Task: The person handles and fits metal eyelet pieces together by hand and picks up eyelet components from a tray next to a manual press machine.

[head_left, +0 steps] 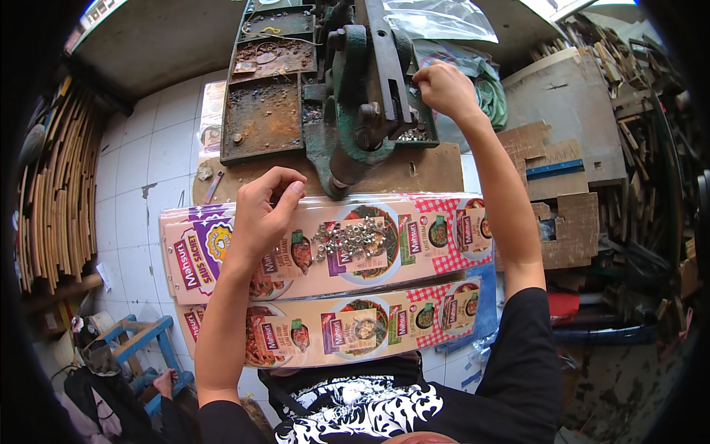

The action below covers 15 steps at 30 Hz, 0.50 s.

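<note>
A dark green cast-iron hand press point(360, 155) stands in front of me. My left hand point(268, 206) hovers over the near edge of the upper stack of printed cardboard strips point(403, 270), left of the press foot. Its fingers are curled with thumb and index close together; anything between them is too small to make out. My right hand point(449, 90) is closed beside the press, above the right-hand tray point(427, 139) of small metal pieces, its fingertips partly hidden. A heap of small silvery metal eyelets point(356, 240) lies on the upper stack. Nearer me lies a second strip stack point(370, 348).
A rusty compartment tray point(264, 122) flanks the press on the left, on a brown board point(436, 174). Cardboard sheets point(63, 185) stand at far left, above a blue stool point(140, 348). Cut cardboard point(566, 237) and stacked scraps point(636, 111) fill the right. Green plastic point(489, 92) lies beyond my right hand.
</note>
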### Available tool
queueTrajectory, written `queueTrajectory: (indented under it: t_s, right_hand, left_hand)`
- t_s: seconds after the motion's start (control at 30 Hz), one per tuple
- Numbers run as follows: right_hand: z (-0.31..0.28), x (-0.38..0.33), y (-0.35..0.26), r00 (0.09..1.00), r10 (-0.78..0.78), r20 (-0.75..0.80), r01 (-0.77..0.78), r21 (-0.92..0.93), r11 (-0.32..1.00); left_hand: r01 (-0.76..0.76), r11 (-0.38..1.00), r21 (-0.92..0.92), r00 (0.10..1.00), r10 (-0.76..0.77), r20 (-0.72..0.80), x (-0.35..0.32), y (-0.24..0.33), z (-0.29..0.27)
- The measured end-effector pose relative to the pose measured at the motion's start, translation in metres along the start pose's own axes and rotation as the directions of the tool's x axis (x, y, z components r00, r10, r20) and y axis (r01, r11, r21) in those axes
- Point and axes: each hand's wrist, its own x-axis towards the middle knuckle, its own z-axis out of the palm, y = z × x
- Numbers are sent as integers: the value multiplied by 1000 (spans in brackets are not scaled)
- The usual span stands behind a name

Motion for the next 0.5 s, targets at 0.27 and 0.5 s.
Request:
queueTrajectory:
  t_s: [0.27, 0.5]
  right_hand:
    - [6, -3, 6, 998, 51, -43, -41, 216, 976]
    - [14, -3, -9, 995, -27, -99, 38, 103, 994]
  left_hand:
    - [18, 1000, 22, 1000, -19, 14, 0, -1, 0]
    - [-6, 1000, 3, 1000, 6, -6, 1, 1, 1]
